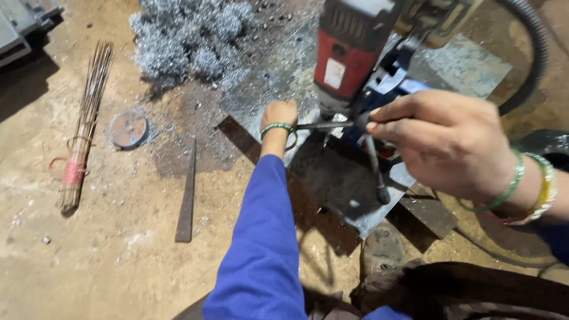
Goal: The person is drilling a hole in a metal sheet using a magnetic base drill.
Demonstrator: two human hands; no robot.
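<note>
The drill (349,53) is a big red and grey machine. It stands on a flat steel plate (338,184) on the floor (118,261), at about 12 o'clock from the person. It looks very heavy and hard, the kind of thing you do not lift with one hand. The best place to take hold of it is the thin black handle (374,166) with a round knob at its end, and its twin bar (323,125) that sticks out toward 9 o'clock.

The right hand (444,142) is curled around the middle of those bars, where they join, at 2 o'clock. The fingers are closed tight on the metal. The bars look smooth, so a firm hold seems wise.

The left hand (278,115) reaches out in a blue sleeve (261,249) and rests at the foot of the drill, near 12 o'clock. It is turned away, so I cannot tell if its fingers are spread or closed, or if it holds anything.

The plate looks thick, stiff and heavy, with sharp edges.

A pile of curly silver shavings (189,41) lies at 11 o'clock. They look light but prickly. A round metal disc (128,129) and a bundle of thin rods (83,130) tied in red lie at 10 o'clock. A long flat strip (187,195) lies just left of the sleeve. A thick grey hose (533,53) bends at 1 o'clock, close to the right arm. A shoe (382,249) rests by the plate's near edge.
</note>
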